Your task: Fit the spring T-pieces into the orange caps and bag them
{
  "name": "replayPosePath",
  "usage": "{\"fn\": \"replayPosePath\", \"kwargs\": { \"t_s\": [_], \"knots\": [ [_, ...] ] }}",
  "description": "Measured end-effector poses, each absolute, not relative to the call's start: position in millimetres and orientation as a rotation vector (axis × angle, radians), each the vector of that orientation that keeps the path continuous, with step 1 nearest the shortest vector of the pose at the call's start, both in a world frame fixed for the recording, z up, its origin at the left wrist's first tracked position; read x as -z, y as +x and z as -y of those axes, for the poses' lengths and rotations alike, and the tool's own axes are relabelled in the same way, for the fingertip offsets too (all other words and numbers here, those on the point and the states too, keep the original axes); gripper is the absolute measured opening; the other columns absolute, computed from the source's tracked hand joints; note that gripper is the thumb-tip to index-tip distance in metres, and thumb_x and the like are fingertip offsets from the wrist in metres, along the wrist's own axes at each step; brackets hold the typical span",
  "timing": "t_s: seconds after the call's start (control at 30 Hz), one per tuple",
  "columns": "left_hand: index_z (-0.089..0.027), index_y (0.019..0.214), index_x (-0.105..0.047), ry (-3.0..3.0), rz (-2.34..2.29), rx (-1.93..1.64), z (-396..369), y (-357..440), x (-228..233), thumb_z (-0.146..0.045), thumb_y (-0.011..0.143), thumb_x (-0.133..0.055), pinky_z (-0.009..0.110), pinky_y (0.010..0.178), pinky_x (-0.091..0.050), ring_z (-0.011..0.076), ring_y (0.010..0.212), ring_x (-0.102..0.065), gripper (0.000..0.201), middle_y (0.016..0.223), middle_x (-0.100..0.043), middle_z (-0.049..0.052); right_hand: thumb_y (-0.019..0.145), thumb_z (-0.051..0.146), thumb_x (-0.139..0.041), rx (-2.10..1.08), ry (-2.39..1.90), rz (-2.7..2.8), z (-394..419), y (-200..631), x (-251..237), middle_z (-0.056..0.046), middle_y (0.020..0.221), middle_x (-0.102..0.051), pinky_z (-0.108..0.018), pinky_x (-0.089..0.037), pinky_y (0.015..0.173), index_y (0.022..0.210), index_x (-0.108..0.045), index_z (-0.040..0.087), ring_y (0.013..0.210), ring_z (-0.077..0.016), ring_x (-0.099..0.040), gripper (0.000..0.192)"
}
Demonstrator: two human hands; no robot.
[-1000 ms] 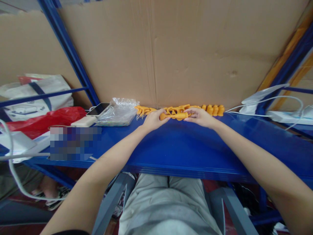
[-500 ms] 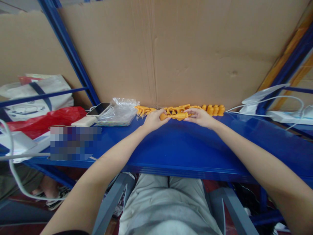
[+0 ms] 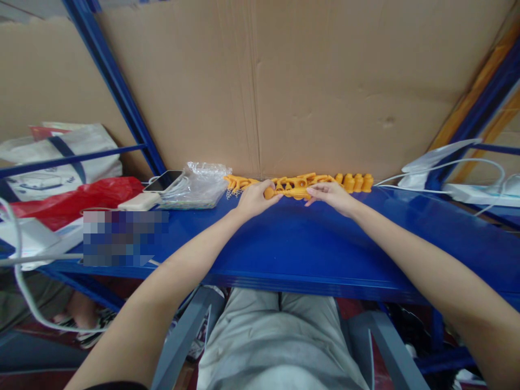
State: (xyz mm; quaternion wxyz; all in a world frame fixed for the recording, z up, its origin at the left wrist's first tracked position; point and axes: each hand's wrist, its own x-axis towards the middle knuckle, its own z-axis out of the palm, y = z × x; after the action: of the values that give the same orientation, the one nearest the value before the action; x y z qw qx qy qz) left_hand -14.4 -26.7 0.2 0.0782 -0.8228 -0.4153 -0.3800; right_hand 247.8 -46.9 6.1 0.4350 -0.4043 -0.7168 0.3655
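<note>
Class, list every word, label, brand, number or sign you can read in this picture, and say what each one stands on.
No text here can be read.
White bag on the left: printed marks, too blurred to read.
Pixelated patch on the blue shelf: nothing legible.
Cardboard sheet behind: no print shows.
Orange plastic parts, under the left hand and right hand: no marking shows.

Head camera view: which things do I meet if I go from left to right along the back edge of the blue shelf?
Red plastic bag → phone → clear plastic bag → left hand → orange plastic parts → right hand → white cables → white power strip.
</note>
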Motion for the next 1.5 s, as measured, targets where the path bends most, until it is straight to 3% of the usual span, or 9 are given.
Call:
{"fn": "replayPosePath", "kwargs": {
  "t_s": [0.23, 0.37, 0.47, 0.6, 0.8, 1.07, 1.2, 1.33, 1.5],
  "knots": [
    [-0.021, 0.094, -0.064, -2.454, 1.244, 1.119, 30, -12, -3, -0.043, 0.085, -0.072, 0.027, 0.069, -0.048, 0.0189, 0.076, -0.068, 0.026, 0.084, -0.075, 0.004, 0.087, 0.057, -0.07, -1.102, -1.046, 1.607, 46, 241, -4, -0.012, 0.074, -0.071, -0.049, -0.061, 0.085, 0.069, -0.059, 0.018, 0.066, -0.0222, -0.072, 0.044],
    [-0.02, 0.096, -0.065, -2.452, 1.278, 1.089, 31, -10, -4, -0.042, 0.084, -0.072, 0.028, 0.069, -0.048, 0.0205, 0.077, -0.069, 0.025, 0.086, -0.075, 0.005, 0.088, 0.048, -0.073, -1.079, -0.997, 1.756, 45, 250, -6, -0.008, 0.084, -0.073, -0.049, -0.063, 0.084, 0.097, -0.063, 0.019, 0.071, -0.0215, -0.074, 0.032],
    [-0.021, 0.095, -0.066, -2.468, 1.268, 1.092, 32, -10, -4, -0.043, 0.084, -0.072, 0.027, 0.069, -0.048, 0.0202, 0.077, -0.068, 0.025, 0.085, -0.075, 0.005, 0.079, 0.034, -0.083, -1.046, -0.941, 1.839, 46, 256, -8, -0.002, 0.086, -0.073, -0.047, -0.063, 0.083, 0.112, -0.058, 0.022, 0.069, -0.0185, -0.074, 0.044],
    [-0.02, 0.094, -0.066, -2.472, 1.24, 1.118, 32, -11, -3, -0.043, 0.085, -0.071, 0.026, 0.066, -0.047, 0.0189, 0.073, -0.067, 0.025, 0.083, -0.075, 0.004, 0.079, 0.034, -0.084, -1.059, -0.924, 1.833, 50, 255, -11, 0.002, 0.075, -0.072, -0.039, -0.064, 0.073, 0.098, -0.055, 0.022, 0.059, -0.0157, -0.071, 0.037],
    [-0.02, 0.093, -0.066, -2.463, 1.181, 1.17, 29, -12, -1, -0.042, 0.084, -0.072, 0.026, 0.066, -0.047, 0.0171, 0.07, -0.067, 0.025, 0.081, -0.074, 0.003, 0.086, 0.051, -0.075, -1.124, -1.023, 1.779, 61, 245, -18, -0.004, 0.062, -0.07, -0.026, -0.058, 0.051, 0.083, -0.058, 0.018, 0.049, -0.0147, -0.067, 0.037],
    [-0.02, 0.093, -0.065, -2.464, 1.146, 1.185, 27, -13, 0, -0.045, 0.085, -0.071, 0.026, 0.065, -0.048, 0.0166, 0.069, -0.066, 0.027, 0.079, -0.073, 0.002, 0.093, 0.058, -0.063, -1.082, -1.148, 1.7, 64, 238, -19, -0.007, 0.057, -0.067, -0.024, -0.054, 0.048, 0.071, -0.057, 0.017, 0.045, -0.0138, -0.064, 0.048],
    [-0.02, 0.093, -0.065, -2.463, 1.162, 1.176, 26, -13, 0, -0.046, 0.085, -0.071, 0.026, 0.065, -0.048, 0.0173, 0.07, -0.067, 0.028, 0.079, -0.073, 0.003, 0.098, 0.054, -0.057, -1.067, -1.215, 1.72, 64, 239, -20, -0.009, 0.068, -0.073, -0.02, -0.051, 0.047, 0.077, -0.06, 0.015, 0.048, -0.0117, -0.066, 0.044],
    [-0.02, 0.092, -0.065, -2.447, 1.172, 1.172, 24, -13, 1, -0.048, 0.084, -0.071, 0.026, 0.063, -0.047, 0.0177, 0.07, -0.067, 0.029, 0.078, -0.073, 0.003, 0.095, 0.041, -0.068, -1.071, -1.201, 1.786, 59, 245, -17, -0.01, 0.103, -0.077, -0.019, -0.055, 0.053, 0.103, -0.066, 0.016, 0.063, -0.012, -0.072, 0.026],
    [-0.02, 0.091, -0.065, -2.44, 1.183, 1.158, 23, -13, 2, -0.048, 0.084, -0.071, 0.026, 0.064, -0.047, 0.0185, 0.071, -0.067, 0.029, 0.079, -0.073, 0.004, 0.085, 0.026, -0.077, -1.05, -1.087, 1.843, 52, 253, -10, -0.009, 0.12, -0.073, -0.026, -0.061, 0.068, 0.129, -0.06, 0.022, 0.079, -0.0141, -0.075, 0.047]
  ]
}}
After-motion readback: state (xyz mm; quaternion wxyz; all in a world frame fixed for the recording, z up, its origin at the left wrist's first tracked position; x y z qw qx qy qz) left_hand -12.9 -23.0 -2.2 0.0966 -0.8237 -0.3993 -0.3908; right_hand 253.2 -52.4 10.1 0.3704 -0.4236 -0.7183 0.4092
